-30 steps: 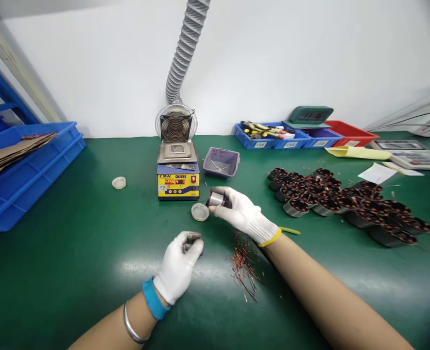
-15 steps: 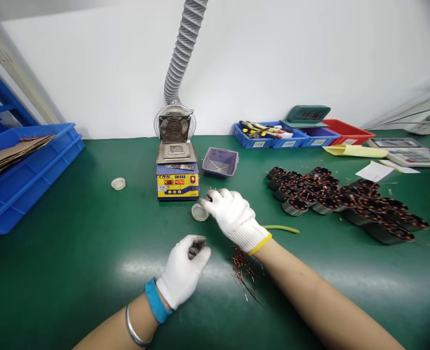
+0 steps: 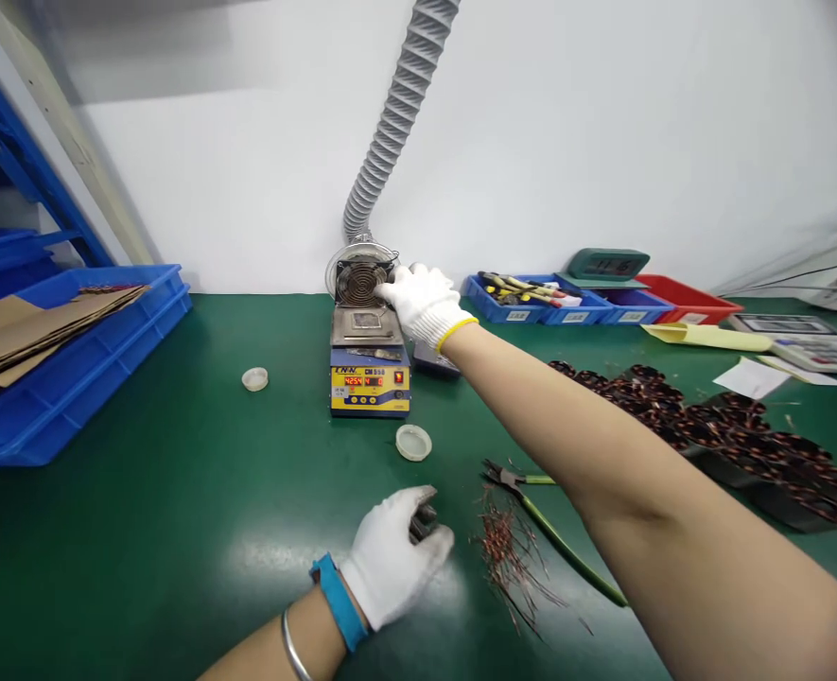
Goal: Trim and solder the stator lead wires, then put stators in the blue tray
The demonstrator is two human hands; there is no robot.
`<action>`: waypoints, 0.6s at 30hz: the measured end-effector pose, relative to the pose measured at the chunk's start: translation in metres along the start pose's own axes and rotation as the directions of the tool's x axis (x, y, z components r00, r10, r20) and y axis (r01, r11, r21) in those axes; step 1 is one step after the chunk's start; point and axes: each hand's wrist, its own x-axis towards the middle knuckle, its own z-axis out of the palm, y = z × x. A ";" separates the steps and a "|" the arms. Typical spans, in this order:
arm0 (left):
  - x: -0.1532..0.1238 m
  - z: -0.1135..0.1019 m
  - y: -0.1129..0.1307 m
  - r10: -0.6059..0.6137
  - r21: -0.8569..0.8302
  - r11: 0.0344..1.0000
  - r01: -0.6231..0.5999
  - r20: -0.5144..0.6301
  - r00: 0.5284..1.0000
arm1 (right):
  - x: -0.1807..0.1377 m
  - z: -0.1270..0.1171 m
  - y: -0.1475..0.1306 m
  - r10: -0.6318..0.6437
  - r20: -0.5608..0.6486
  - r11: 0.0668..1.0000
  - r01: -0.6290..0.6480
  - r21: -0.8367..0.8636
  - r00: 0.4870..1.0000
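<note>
My right hand, in a white glove with a yellow cuff, reaches over the soldering pot and beside the small round fan behind it. Its fingers are closed together; what they hold, if anything, is hidden. My left hand, in a white glove with darkened fingertips, rests near the table's front. Its fingers are curled, thumb and forefinger apart, with nothing visible between them. A small round lid-like dish lies just ahead of it. To its right are cut copper wires and green-handled cutters.
A purple tray is partly hidden beneath my right arm. Wound copper coils stand at right. Blue tool bins and a red bin line the back. A large blue crate stands left; another small dish lies near it.
My right hand has moved from above the small dish up and away to beside the fan. The cutters have come into fuller sight. My left hand keeps its curled pose. The view has shifted.
</note>
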 end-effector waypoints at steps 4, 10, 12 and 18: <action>0.001 -0.001 -0.003 0.011 0.004 1.000 -0.011 0.018 1.000 | 0.024 0.012 -0.020 -0.047 0.038 0.999 0.047 0.018 0.998; 0.002 -0.001 -0.007 0.062 0.021 0.998 -0.062 0.011 0.998 | 0.028 0.017 -0.009 -0.044 0.015 0.995 0.043 0.089 0.999; 0.001 -0.001 -0.007 0.087 0.023 0.996 -0.087 0.013 0.996 | 0.030 0.011 0.001 0.016 0.008 0.991 -0.017 0.134 1.000; 0.002 -0.002 -0.004 0.087 0.059 0.994 -0.088 0.025 0.996 | 0.041 0.009 0.005 0.166 0.039 0.927 -0.170 0.335 0.985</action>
